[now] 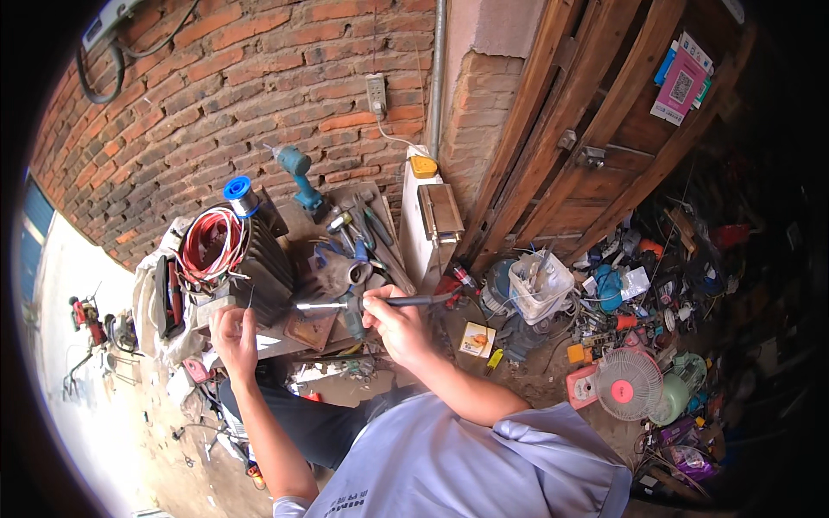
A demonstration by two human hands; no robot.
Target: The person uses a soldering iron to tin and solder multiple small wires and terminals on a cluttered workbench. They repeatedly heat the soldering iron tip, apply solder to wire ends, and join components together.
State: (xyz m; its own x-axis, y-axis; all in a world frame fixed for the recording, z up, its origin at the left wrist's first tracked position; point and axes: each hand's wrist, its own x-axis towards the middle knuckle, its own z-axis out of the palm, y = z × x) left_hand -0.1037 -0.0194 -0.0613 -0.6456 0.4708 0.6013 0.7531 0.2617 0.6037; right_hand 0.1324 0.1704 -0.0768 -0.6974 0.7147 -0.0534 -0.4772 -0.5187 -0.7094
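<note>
My right hand [401, 330] grips a soldering iron [323, 306] by its dark handle, and the bare metal barrel points left. To the left, my left hand [233, 338] is closed in a pinch, with a thin wire [251, 296] standing up from its fingertips. The iron's tip and the wire are apart. Just beyond my left hand stands a finned grey metal block [266, 274]. On it rest a coil of red and white cable [213, 245] and a blue-rimmed spool of silvery wire [243, 197].
A teal cordless drill [295, 168] stands against the brick wall. Pliers and other hand tools [373, 226] crowd the bench. On the right floor are a white tub [541, 289], a pink fan [623, 386], a green motor [682, 388] and scattered parts. A wooden door [604, 147] rises behind.
</note>
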